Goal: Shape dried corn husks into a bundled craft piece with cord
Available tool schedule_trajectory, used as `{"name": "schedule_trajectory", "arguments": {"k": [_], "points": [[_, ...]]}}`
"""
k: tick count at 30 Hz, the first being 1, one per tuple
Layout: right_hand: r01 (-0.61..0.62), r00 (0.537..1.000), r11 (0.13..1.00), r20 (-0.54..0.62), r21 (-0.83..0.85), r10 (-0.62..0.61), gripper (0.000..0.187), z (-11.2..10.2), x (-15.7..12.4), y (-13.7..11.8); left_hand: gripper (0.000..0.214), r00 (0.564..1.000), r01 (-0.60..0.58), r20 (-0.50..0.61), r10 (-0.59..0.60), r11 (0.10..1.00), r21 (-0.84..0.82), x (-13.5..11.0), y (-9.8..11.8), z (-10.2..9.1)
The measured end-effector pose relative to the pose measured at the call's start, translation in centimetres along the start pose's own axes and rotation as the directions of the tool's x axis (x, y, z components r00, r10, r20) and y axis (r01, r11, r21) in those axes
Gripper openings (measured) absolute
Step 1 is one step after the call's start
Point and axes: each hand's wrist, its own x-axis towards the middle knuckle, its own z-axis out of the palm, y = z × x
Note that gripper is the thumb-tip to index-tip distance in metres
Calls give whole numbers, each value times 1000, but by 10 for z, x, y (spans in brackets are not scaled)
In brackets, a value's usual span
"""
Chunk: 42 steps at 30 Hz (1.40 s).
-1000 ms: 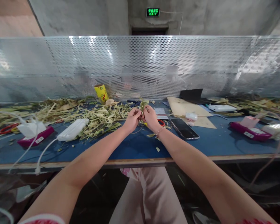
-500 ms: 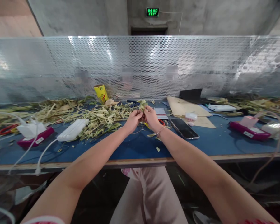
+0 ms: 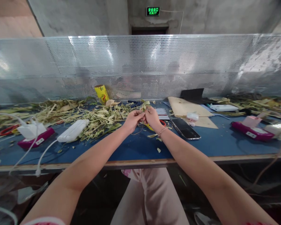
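Observation:
My left hand (image 3: pixel 132 120) and my right hand (image 3: pixel 152 118) meet above the middle of the blue table, fingers pinched together. A pale green dried leaf (image 3: pixel 145 104) sticks up from between the fingertips, and both hands appear closed on it. Its lower part is hidden by the fingers. To the left of my hands spreads a heap of dried stems and leaves (image 3: pixel 103 120). Below my right wrist lie a few loose leaf scraps (image 3: pixel 159 150). Scissors with red and yellow handles (image 3: pixel 162 122) lie partly hidden behind my right hand.
A black phone (image 3: pixel 186 129), a white earphone case (image 3: pixel 192 116) and brown cardboard (image 3: pixel 187 107) lie to the right. On the left are a white power bank (image 3: pixel 73 130) and a purple power strip (image 3: pixel 35 138) with cables. A perforated metal screen (image 3: pixel 140 62) closes off the back.
The leaf at my fingertips has tilted slightly to the right and shows more of its pale surface. My hands stay together in nearly the same place.

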Motion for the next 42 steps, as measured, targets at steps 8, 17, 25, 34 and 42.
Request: {"name": "schedule_trajectory", "arguments": {"k": [8, 17, 25, 34, 42], "points": [[-10, 1000, 999, 4, -51, 10, 4, -2, 1, -5, 16, 999, 1, -41, 1, 999, 38, 1, 4, -1], [112, 991, 989, -59, -96, -118, 14, -10, 12, 3, 10, 979, 164, -109, -171, 984, -75, 1, 8, 0], [79, 997, 995, -3, 58, -79, 7, -6, 10, 3, 17, 987, 157, -40, -158, 987, -28, 1, 0, -2], [-25, 1000, 971, 8, 236, 24, 9, -3, 5, -6, 30, 989, 143, 42, -140, 986, -84, -4, 2, 4], [-174, 985, 922, 78, 345, 156, 8, 0, -1, -7, 30, 973, 133, 187, -135, 991, 25, -4, -3, -3]]}}
